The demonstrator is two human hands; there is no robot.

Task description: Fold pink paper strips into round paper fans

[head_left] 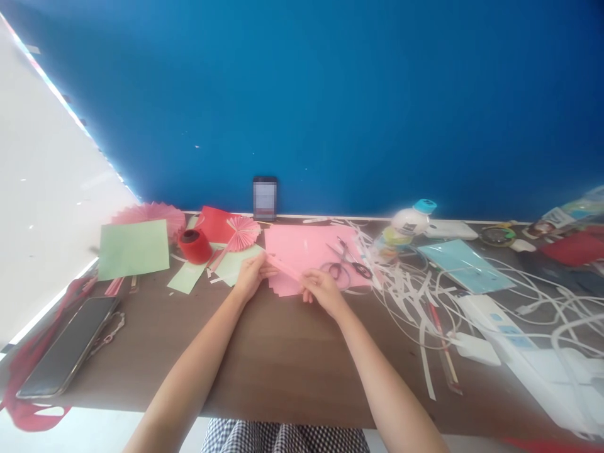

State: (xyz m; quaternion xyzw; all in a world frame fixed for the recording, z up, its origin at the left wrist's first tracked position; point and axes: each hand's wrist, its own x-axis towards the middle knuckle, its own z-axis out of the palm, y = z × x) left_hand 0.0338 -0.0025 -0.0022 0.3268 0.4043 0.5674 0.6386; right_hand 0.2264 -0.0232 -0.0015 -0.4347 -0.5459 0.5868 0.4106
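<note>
A narrow folded strip of pink paper (285, 267) stretches between my two hands, above the table. My left hand (253, 274) pinches its upper left end, and my right hand (321, 290) pinches the lower right end. Just behind lie pink sheets (306, 242), partly covered by the strip and my fingers. Two pairs of scissors (348, 259) rest on the right part of those sheets. To the left of my left hand are a pleated pink paper fan (243, 234), a red roll of tape (194, 246) and pale green paper (231, 267).
A phone (265, 198) leans against the blue wall; a larger phone (70, 346) lies at left. A green sheet (134, 250) covers part of a big pink fan. Right of the sheets are paper scraps (410, 292), a bottle (409, 223), white cables and a power strip (495, 321).
</note>
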